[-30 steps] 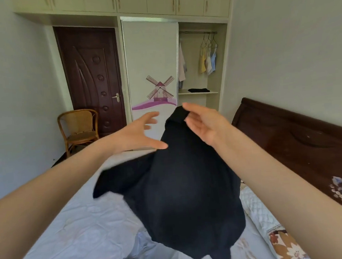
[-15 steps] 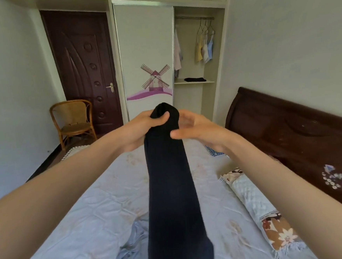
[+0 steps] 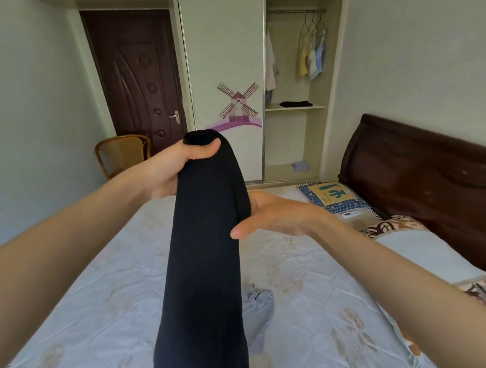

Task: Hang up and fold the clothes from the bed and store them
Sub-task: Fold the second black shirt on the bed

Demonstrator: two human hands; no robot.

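Two hands work one garment above the bed. Left hand [image 3: 174,171]: fingers curled over the top end of the long black knitted garment [image 3: 204,258], thumb clamped across the front of the fabric, so this hand carries the weight. The garment hangs folded lengthwise into a narrow strip, long axis running from the left grip down and toward the camera, its lower end leaving the bottom of the frame; it is held in the air over the pale floral quilted bed [image 3: 86,309], not resting on it.

Right hand [image 3: 272,213]: fingers straight and together, palm turned toward the strip, touching its right edge below the left grip; the fingertips are hidden behind the cloth. It holds nothing.

Key relation: the strip lies directly left of the right palm, with the free length below both hands. Judgement: the next move is probably a fold across the long axis, and the right hand is placed to support it while the left keeps the top pinned.

A crumpled grey-blue cloth [image 3: 257,300] lies on the bed just right of the strip. Open wardrobe [image 3: 297,108] stands well beyond, at the far wall.
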